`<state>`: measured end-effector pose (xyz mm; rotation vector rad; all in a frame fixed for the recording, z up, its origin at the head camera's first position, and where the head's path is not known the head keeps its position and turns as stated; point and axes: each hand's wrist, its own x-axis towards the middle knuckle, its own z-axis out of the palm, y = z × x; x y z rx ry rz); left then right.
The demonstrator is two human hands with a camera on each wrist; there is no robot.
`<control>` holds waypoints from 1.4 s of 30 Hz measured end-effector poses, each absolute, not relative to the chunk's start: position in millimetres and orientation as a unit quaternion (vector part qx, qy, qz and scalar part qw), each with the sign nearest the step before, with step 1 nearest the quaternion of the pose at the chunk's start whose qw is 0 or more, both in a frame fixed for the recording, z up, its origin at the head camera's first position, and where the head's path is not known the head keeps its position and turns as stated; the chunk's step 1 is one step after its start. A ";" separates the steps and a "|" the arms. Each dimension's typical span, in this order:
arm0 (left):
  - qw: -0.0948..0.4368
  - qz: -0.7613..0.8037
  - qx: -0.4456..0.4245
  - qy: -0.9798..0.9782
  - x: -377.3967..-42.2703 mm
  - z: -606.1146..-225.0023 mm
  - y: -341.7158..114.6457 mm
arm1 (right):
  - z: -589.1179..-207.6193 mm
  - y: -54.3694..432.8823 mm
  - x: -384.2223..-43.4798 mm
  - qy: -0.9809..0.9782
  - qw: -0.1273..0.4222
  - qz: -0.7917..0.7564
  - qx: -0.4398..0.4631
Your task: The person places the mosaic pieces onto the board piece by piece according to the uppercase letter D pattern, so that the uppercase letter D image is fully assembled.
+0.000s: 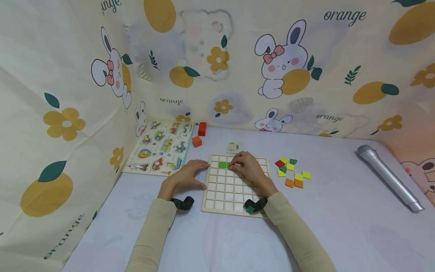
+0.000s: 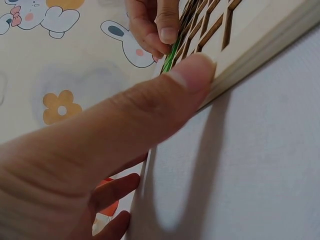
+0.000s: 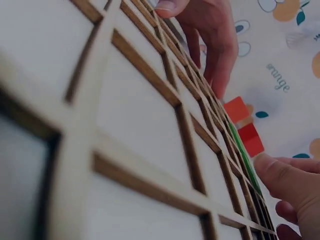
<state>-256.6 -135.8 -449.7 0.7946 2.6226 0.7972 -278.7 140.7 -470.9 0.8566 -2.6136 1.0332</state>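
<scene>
A wooden grid board (image 1: 217,211) of square cells lies on the table, with a green tile (image 1: 222,164) in an upper-left cell. Against the board's left edge is my left hand (image 1: 185,174), thumb and fingers spread apart; in the left wrist view its thumb (image 2: 192,75) touches the rim. My right hand (image 1: 250,168) reaches over the board, thumb and fingertips together at a second green tile (image 1: 228,165), which they partly hide. The right wrist view shows the right thumb (image 3: 275,172) by the green strip along the grid.
Several yellow, orange, green and red tiles (image 1: 298,176) lie right of the board. A small pattern card (image 1: 234,146) sits behind it. Farther left are a picture puzzle board (image 1: 163,147) and two red-orange blocks (image 1: 202,129). A silver microphone (image 1: 391,177) lies far right.
</scene>
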 end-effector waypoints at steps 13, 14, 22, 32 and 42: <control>0.142 0.273 0.269 0.913 -256.8 -450.5 -134.6 | -452.7 196.5 -272.5 -0.891 0.117 0.360 0.252; 0.142 0.275 0.268 0.913 -256.9 -450.8 -134.7 | -450.9 202.2 -270.7 -0.892 0.118 0.360 0.246; 0.143 0.276 0.270 0.911 -258.3 -453.7 -135.4 | -444.6 252.5 -257.4 -0.912 0.117 0.334 0.208; 0.139 0.272 0.277 0.911 -259.0 -454.8 -135.2 | -451.6 304.4 -245.1 -0.940 0.067 0.318 0.103; 0.141 0.273 0.273 0.912 -259.4 -454.6 -135.4 | -465.4 320.3 -243.8 -0.951 0.055 0.296 0.077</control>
